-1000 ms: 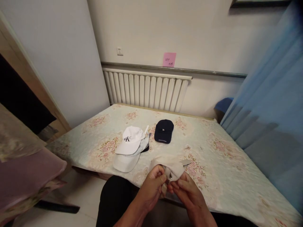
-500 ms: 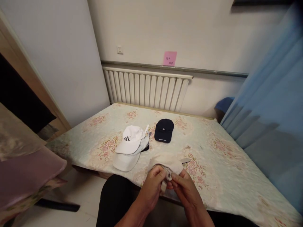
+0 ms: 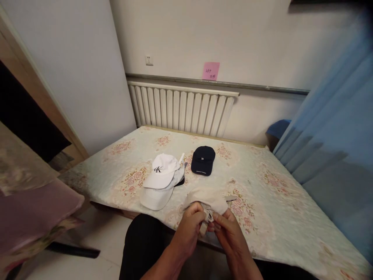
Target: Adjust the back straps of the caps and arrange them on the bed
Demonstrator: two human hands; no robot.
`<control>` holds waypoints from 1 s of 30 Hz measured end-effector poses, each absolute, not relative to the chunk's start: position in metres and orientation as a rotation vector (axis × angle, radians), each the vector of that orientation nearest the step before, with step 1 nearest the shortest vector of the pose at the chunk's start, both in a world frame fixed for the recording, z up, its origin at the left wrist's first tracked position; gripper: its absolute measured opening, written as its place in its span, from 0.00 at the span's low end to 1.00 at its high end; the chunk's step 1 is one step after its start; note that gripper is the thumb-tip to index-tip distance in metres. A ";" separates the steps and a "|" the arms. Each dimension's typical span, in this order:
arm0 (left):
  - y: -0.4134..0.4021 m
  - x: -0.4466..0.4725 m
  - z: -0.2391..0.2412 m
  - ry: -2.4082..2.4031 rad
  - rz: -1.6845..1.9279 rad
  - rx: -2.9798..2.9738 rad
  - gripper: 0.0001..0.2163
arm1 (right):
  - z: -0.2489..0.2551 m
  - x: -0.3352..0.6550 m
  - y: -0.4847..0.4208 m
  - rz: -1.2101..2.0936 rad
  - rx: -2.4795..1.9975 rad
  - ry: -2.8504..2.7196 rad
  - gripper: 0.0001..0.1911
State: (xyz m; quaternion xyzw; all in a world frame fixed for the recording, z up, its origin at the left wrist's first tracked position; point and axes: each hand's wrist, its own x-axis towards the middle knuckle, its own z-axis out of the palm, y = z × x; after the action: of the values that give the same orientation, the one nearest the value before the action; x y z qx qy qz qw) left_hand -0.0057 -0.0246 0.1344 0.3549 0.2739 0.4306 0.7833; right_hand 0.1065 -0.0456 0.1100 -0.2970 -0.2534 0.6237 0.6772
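Observation:
Both my hands hold a beige cap at the near edge of the bed. My left hand pinches the cap's back strap, fingers closed. My right hand pinches the small metal buckle on the same strap, fingers closed too. The cap's crown rests on the floral sheet just beyond my fingers. Further left lies a white cap with a black logo, stacked on another pale cap. A navy cap lies behind, near the bed's middle.
A white radiator runs along the far wall under a pink sticky note. A blue curtain hangs on the right. A wooden door frame and pink bedding stand at the left. My dark trousers are below.
My hands have kept working the beige cap's strap and buckle, the fingers shifting slightly closer together. The view has drifted a little; the other caps have not moved.

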 end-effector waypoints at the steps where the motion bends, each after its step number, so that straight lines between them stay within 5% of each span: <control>1: -0.024 -0.006 0.134 0.600 0.917 0.778 0.05 | 0.109 0.107 -0.046 1.398 -0.662 -0.572 0.13; 16: -0.019 -0.010 0.126 0.749 0.861 0.864 0.05 | 0.103 0.105 -0.045 1.431 -0.620 -0.597 0.25; 30: -0.018 -0.010 0.126 0.955 0.843 0.987 0.08 | 0.101 0.100 -0.044 1.400 -0.716 -0.609 0.19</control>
State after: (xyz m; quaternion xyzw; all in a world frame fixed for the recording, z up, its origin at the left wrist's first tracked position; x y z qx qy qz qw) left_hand -0.0096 -0.0175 0.1259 0.4419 0.4275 0.3772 0.6926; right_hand 0.1002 -0.0438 0.1013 -0.3170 -0.2699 0.6199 0.6651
